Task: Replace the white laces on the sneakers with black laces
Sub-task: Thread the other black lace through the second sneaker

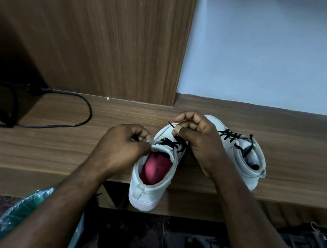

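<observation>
While L hand (123,146) grips sneaker (149,190) tongue, R hand (199,143) pinches black lace (174,143), 2nd sneaker (232,149) partly hidden.

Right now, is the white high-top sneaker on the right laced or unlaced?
Laced: a black lace criss-crosses the front of the right white high-top sneaker; tied or not, cannot tell.

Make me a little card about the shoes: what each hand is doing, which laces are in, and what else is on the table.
left-hand grip: holds the near sneaker by its top edge
right-hand grip: pinches the black lace end above the near sneaker
near sneaker: black lace through its eyelets, heel over the table edge
far sneaker: laced in black, untied
white laces: none in view
also on table: black cable
</observation>
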The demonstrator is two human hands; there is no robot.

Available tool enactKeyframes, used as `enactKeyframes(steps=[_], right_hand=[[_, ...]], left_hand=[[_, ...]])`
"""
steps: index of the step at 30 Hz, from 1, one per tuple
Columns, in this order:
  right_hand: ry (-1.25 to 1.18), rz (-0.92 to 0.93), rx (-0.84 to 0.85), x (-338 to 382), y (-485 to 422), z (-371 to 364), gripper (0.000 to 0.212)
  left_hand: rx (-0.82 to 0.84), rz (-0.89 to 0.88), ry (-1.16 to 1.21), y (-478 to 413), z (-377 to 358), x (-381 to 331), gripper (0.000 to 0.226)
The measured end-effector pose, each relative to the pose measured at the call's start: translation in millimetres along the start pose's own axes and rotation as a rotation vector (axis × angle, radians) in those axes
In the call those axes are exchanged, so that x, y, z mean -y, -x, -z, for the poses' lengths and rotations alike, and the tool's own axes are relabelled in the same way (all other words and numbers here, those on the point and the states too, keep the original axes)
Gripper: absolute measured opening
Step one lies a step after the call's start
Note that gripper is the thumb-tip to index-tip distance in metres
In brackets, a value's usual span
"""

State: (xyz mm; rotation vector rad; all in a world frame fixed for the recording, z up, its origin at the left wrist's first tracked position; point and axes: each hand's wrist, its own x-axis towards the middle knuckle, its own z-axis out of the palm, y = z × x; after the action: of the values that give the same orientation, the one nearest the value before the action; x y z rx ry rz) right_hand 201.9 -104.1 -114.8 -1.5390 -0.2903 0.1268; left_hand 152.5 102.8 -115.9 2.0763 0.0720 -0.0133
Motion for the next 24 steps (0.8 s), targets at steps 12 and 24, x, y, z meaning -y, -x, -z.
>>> enactKeyframes(steps=[12, 24], right_hand=[[0.211, -0.014, 0.025, -7, 2, 2, 0.010], [0.374, -0.044, 0.010, -8, 4, 1, 0.013]], left_hand=[[-0.060, 0.169, 0.149, -8, -14, 0, 0.043], [-0.048, 0.160, 0.133, -7, -18, -3, 0.035]])
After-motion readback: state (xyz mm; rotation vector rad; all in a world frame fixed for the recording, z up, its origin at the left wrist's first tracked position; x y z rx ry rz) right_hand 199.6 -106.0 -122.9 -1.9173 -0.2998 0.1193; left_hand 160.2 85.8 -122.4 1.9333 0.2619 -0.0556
